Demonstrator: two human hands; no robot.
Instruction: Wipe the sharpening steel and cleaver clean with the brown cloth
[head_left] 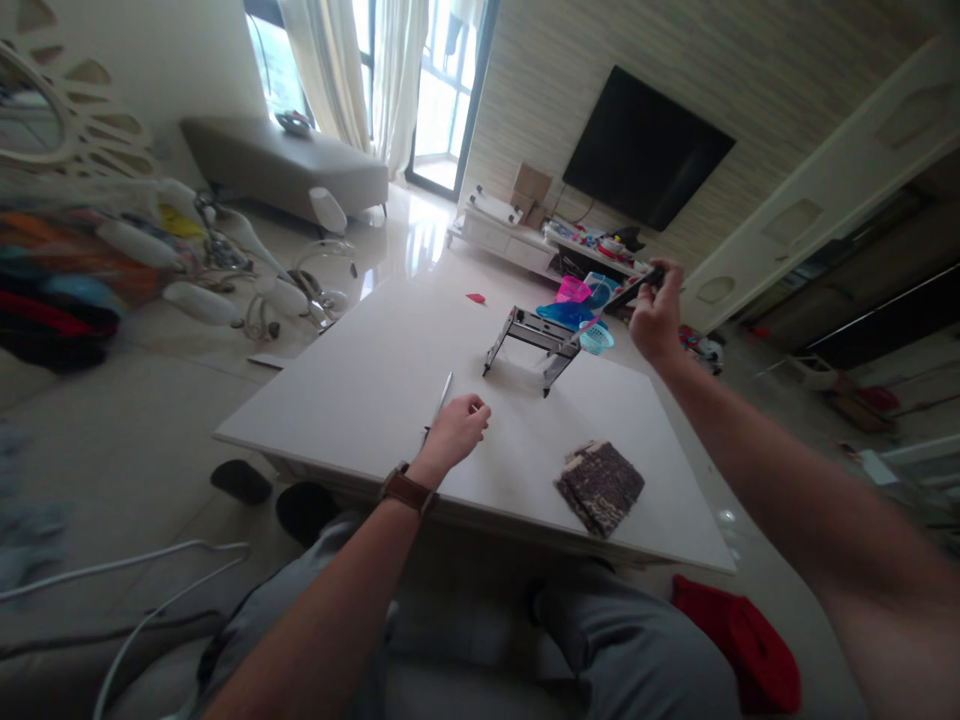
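My right hand is raised over the table's right side, its fingers closed around the dark end of a long thin bar. That bar slants down towards a small silver-and-black frame standing on legs; whether the two touch I cannot tell. My left hand, with a brown strap at the wrist, hovers low over the table's near side. Its fingers are curled together, and what they pinch, if anything, is too small to make out. Beside it lies a slim metallic rod. A folded brown patterned cloth lies near the front edge.
The white table fills the middle. A small red piece lies towards its far edge. Beyond stand blue and pink plastic baskets, a TV cabinet and a wall screen. Red fabric is at lower right.
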